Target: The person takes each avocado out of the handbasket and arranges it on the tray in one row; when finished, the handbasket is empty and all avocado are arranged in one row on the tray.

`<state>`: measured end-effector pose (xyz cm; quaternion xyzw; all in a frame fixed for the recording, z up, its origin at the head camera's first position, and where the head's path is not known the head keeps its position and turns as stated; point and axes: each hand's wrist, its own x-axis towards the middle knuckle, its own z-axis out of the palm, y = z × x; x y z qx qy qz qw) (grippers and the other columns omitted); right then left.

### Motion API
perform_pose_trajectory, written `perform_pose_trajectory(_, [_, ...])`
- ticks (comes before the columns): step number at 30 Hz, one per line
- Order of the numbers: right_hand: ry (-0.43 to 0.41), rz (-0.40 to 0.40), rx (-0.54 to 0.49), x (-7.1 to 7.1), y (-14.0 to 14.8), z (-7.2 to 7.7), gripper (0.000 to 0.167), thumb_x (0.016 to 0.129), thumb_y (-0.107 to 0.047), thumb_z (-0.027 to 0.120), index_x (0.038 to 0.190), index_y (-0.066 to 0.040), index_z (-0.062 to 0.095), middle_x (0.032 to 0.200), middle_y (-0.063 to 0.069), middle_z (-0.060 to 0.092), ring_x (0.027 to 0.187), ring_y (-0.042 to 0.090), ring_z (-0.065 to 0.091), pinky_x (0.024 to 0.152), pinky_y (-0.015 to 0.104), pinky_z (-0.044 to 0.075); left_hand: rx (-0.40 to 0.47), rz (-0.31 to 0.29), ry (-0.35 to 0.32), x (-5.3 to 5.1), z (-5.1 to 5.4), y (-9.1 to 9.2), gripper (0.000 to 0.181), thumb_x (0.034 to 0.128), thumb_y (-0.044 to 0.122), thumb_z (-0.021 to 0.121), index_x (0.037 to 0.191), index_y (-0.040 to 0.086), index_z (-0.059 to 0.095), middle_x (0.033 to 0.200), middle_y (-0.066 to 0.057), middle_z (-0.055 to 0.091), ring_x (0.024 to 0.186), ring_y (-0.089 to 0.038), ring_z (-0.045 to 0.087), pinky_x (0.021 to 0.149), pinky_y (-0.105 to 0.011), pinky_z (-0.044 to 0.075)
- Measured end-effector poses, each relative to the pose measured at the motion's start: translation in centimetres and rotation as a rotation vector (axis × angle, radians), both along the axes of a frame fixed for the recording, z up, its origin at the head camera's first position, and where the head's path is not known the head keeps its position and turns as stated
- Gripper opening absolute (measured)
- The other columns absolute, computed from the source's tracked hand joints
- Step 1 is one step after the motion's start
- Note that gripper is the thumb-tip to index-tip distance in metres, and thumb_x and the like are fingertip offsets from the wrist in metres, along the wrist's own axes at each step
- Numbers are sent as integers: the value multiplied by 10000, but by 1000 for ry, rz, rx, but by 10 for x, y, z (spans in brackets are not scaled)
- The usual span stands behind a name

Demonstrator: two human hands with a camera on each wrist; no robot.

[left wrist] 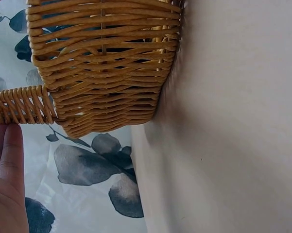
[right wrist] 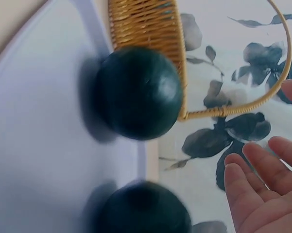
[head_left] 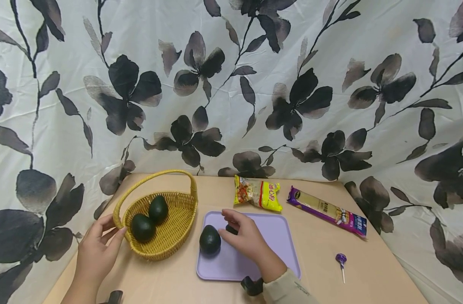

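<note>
A yellow wicker basket (head_left: 183, 211) holds two dark green avocados (head_left: 143, 228). My left hand (head_left: 98, 249) is at the basket's left side, thumb and fingers pinching the base of its handle (left wrist: 19, 104); the thumb is hidden in the left wrist view. On the lilac tray (head_left: 250, 272), one avocado (head_left: 210, 240) lies near the left edge. A second avocado (right wrist: 143, 211) there is mostly covered by my right hand (head_left: 246, 236) in the head view. The right hand hovers above the tray with its fingers spread, apart from both avocados in the right wrist view (right wrist: 269, 189).
Behind the tray lies a yellow snack packet (head_left: 258, 193). A long purple packet (head_left: 326, 212) rests to its right, and a purple-wrapped lollipop (head_left: 341, 259) lies nearer the front. A floral curtain (head_left: 231, 84) hangs along the table's back edge.
</note>
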<state>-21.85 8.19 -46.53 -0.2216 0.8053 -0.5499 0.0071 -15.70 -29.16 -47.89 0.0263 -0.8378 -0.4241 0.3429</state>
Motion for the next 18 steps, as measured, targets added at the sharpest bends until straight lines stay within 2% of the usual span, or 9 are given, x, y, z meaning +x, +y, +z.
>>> perform_pose_trajectory(7, [41, 53, 10, -2, -21, 15, 572, 919, -232, 780, 1434, -88, 576, 1432, 54, 615, 1329, 240, 583, 1134, 303, 527, -2, -15, 12, 0, 1, 0, 561, 850, -99, 770, 1366, 2, 573, 1198, -74, 630, 1111, 152, 515, 946, -22, 520])
perform_pose_trajectory(18, [40, 133, 15, -7, -54, 27, 611, 900, -238, 798, 1452, -131, 561, 1452, 18, 589, 1342, 251, 569, 1133, 215, 501, -17, -5, 7, 0, 0, -2, 566, 830, -116, 777, 1349, -16, 573, 1182, -30, 622, 1100, 166, 510, 941, -9, 511])
